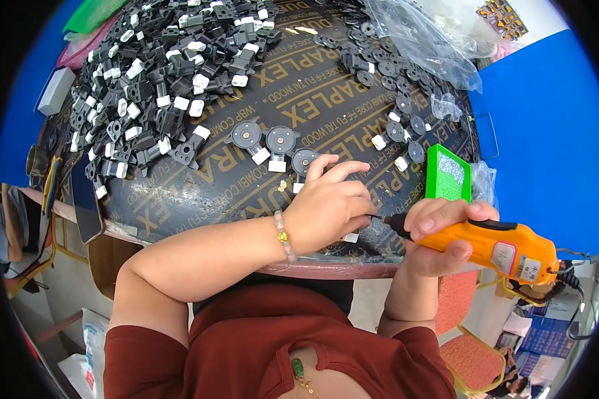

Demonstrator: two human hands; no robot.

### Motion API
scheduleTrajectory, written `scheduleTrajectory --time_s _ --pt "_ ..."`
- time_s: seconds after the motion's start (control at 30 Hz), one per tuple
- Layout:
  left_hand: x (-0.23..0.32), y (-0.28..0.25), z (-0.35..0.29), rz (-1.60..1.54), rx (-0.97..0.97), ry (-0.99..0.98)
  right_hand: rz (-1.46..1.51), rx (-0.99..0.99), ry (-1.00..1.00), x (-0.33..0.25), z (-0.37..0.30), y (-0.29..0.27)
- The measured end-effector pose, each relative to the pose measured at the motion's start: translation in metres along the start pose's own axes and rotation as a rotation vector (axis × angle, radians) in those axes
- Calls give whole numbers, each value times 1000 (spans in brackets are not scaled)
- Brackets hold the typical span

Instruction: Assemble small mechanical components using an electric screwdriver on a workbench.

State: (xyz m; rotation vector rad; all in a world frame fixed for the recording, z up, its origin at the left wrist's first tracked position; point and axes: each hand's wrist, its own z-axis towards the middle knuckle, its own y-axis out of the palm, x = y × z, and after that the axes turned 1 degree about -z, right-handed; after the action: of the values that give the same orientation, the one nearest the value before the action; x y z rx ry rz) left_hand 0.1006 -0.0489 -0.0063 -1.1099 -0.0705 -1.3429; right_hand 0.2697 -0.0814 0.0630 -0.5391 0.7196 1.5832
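My right hand [446, 226] grips an orange electric screwdriver [516, 249], its black nose pointing left. The thin bit reaches the fingertips of my left hand [336, 203], which is bent palm down over the table. Its thumb-side fingers are closed near the bit; two others stretch forward. What they hold is mostly hidden; a white tab [351, 237] peeks out under the hand. Just beyond the fingers lies a black fitting with a round disc [305, 159]. Two similar black fittings [246, 135] with discs and white tabs sit in a row to its left.
A big heap of black fittings with white tabs [173, 73] covers the far left. Loose black discs [387, 68] and a clear plastic bag [432, 46] lie far right. A green tray [439, 189] of small metal pieces stands near my right hand. A blue panel [546, 133] borders the right.
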Motion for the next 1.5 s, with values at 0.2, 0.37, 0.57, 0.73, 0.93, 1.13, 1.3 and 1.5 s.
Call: scheduleTrajectory --time_s 0.2,0.37,0.57,0.73,0.93,1.13,1.3,1.5 --pt "1 -3 2 12 8 -1 32 -12 -52 1 0 -3" --pt "0 -6 3 31 -20 18 80 -6 -47 0 0 -3" --pt "0 -6 4 87 10 97 95 0 10 -2 -2 -1" --pt "1 -5 4 132 28 129 101 -5 25 -2 -2 -1" --pt "2 -5 4 135 3 129 94 -7 35 3 -3 -6" --pt "1 -3 2 216 -56 -26 7 54 55 18 -2 -16" --pt "-1 -2 1 193 -125 -42 30 54 81 24 -4 -17" --pt "-2 0 0 185 -124 -50 86 -5 154 25 -8 -13"
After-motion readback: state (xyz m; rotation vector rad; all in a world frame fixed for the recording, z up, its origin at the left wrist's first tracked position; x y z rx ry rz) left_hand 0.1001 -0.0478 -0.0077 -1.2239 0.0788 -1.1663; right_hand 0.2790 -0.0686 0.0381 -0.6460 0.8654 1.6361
